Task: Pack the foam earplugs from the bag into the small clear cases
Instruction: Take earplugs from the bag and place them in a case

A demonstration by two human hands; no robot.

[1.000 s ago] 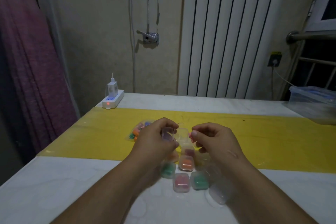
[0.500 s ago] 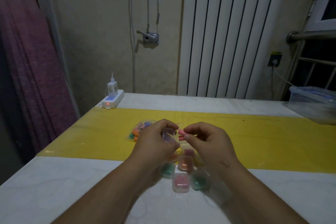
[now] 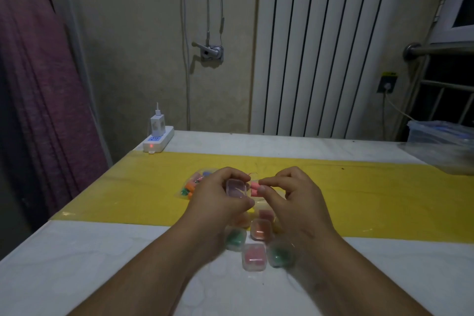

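The left hand (image 3: 218, 197) grips a small clear case (image 3: 236, 188) above the yellow strip (image 3: 372, 195) of the table (image 3: 77, 264); the right hand (image 3: 295, 195) pinches pink earplugs (image 3: 254, 188) just beside it; filled cases (image 3: 254, 256) cluster below the hands towards the table's near edge; the bag (image 3: 195, 183) lies behind the left hand.

Bag (image 3: 193, 185) on table (image 3: 77, 264), filled cases (image 3: 254, 257) before it rightward, power strip (image 3: 160, 139) behind at left edge
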